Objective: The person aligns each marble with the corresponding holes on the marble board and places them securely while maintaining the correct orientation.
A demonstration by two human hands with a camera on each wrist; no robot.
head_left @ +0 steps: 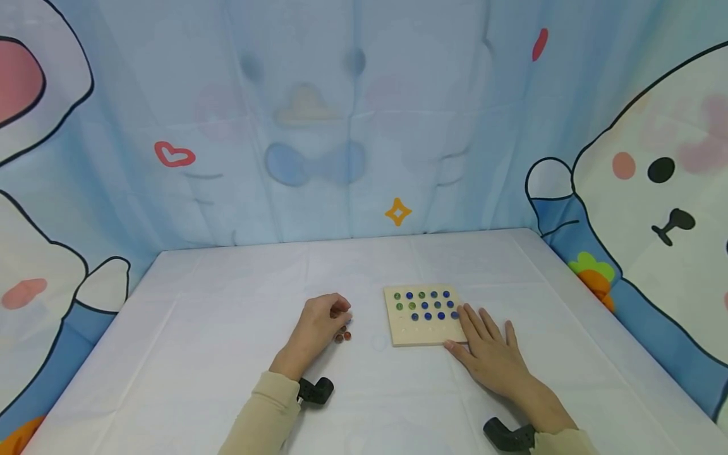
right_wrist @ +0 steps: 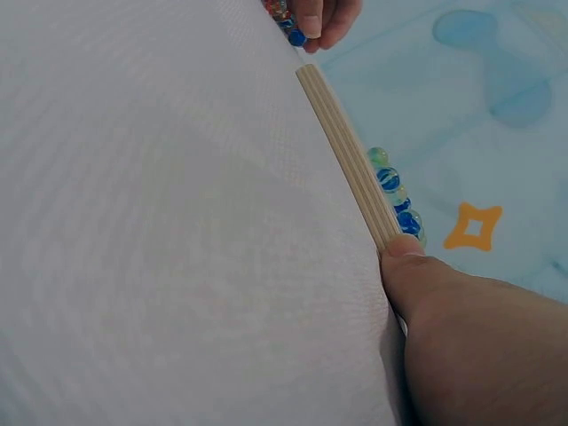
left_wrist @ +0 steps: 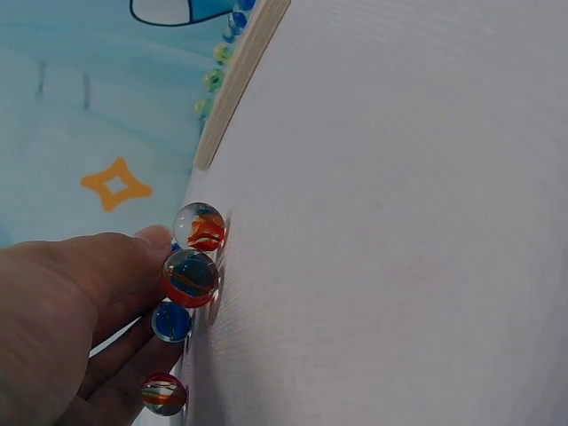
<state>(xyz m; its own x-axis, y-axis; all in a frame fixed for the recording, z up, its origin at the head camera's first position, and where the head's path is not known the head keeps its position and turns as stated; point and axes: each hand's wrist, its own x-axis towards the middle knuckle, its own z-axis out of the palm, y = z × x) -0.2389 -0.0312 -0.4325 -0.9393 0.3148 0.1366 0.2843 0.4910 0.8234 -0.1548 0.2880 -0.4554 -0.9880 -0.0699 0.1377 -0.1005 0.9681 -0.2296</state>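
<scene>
My left hand [head_left: 321,319] is low over a small cluster of marbles, its bent fingertips close above a blue marble [right_wrist: 297,39]. I cannot tell whether they pinch it. Red-brown marbles [head_left: 347,336] sit just below those fingers; the left wrist view shows a clear marble with orange swirls [left_wrist: 199,227] and a darker red one [left_wrist: 190,277]. To the right lies a flat wooden board [head_left: 421,333], with green and blue marbles in its back rows and bare dimples in front. My right hand [head_left: 491,357] rests against the board's right side, fingers straight and spread, thumb [right_wrist: 406,246] at its near corner.
A white cloth [head_left: 227,328] covers the table. Behind it hangs a light blue curtain [head_left: 318,208] printed with cartoon animals. Each wrist carries a black camera mount, one at the left sleeve [head_left: 261,411].
</scene>
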